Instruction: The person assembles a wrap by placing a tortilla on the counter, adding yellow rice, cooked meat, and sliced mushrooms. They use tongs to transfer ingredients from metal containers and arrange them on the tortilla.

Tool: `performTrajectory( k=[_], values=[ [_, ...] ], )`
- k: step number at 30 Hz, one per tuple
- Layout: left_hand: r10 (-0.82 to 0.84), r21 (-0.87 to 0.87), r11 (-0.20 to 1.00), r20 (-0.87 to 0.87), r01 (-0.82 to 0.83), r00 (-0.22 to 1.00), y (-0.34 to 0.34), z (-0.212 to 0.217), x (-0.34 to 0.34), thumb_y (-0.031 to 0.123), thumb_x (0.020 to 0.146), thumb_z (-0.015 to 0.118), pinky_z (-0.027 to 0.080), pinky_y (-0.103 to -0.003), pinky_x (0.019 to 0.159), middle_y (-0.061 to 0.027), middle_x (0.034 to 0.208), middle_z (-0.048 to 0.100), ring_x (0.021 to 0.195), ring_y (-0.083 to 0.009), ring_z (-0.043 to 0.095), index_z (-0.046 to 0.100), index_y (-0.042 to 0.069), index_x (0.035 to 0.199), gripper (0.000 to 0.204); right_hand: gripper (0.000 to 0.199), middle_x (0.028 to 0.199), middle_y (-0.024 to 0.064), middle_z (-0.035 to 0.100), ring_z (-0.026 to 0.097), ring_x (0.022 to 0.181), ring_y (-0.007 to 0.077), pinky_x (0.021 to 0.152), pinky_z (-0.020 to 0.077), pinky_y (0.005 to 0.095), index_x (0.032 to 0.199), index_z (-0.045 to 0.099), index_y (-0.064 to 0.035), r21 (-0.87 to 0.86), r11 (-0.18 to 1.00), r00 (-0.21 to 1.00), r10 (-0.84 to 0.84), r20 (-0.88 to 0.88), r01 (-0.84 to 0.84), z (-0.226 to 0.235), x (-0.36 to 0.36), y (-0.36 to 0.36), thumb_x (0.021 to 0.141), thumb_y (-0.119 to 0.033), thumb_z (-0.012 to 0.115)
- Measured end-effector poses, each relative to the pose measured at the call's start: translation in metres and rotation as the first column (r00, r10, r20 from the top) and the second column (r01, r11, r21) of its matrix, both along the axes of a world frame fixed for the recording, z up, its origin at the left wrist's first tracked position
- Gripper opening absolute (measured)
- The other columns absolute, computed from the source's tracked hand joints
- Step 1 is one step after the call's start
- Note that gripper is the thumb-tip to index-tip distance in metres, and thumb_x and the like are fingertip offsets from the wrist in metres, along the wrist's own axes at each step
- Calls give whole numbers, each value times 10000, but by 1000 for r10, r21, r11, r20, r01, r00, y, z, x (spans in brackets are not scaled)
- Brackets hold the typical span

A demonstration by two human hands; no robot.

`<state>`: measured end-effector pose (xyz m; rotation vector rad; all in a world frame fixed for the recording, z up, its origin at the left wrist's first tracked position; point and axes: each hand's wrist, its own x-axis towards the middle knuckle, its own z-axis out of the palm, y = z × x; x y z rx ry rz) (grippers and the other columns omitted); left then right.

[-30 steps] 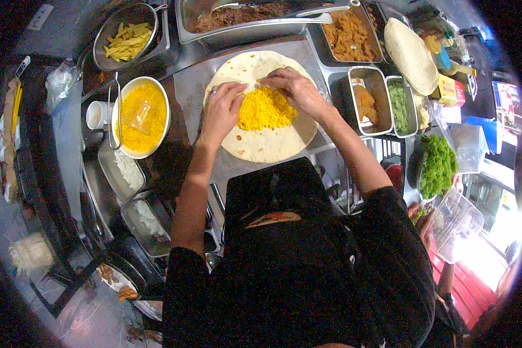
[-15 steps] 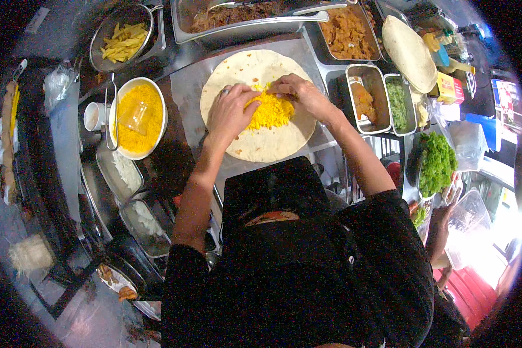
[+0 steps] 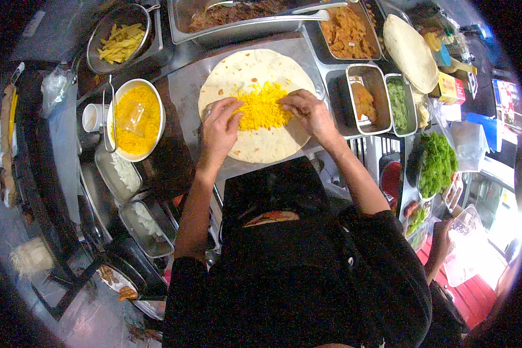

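A large round flatbread lies on white paper in front of me. Across its middle runs a band of yellow rice. My left hand is at the left end of the band, fingertips against the grains and thumb apart from the fingers. At the right end my right hand touches the rice with bent fingers, holding nothing I can see. To the left stands a white oval bowl of the same rice, with a clear scoop in it and tongs at its rim.
A steel tray of dark meat lies beyond the paper. On the right are pans of orange filling and shredded green vegetable, stacked flatbreads and lettuce. Fries sit in a strainer. Another person's hand holds a clear container.
My hands have moved apart, the left one leftward and nearer, the right one rightward. The rice now forms a wider, flatter band. The other person's clear container has shifted.
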<state>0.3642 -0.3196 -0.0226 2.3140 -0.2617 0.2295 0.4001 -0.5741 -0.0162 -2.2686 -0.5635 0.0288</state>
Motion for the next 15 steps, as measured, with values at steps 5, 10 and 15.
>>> performTrajectory(
  k=[5,10,15],
  values=[
    [235,-302,913,-160,-274,959,8,9,-6,113,963,490,436,-380,978,-169,1250,580,1175,-314,543,587,18,1214,286,210,1092,158,659,648,997,293,882,502,362,1089,656,-22,203,921,934,-292,-205,332,5,23,-8,905,-70,568],
    [184,-221,958,-22,-184,983,-21,-6,-17,133,988,431,413,-384,1010,-185,1281,558,1208,-330,523,535,11,1279,332,284,1198,136,622,606,1097,291,946,464,331,1207,601,-46,127,977,982,-181,50,173,-14,16,14,934,-72,531],
    [177,-125,977,39,-171,983,-12,-15,2,104,948,472,385,-414,1020,-170,1262,570,1198,-337,512,539,6,1265,338,299,1222,139,600,569,1150,296,986,440,342,1216,596,-58,155,985,997,-73,2,71,-15,22,21,926,-74,529]
  ],
)
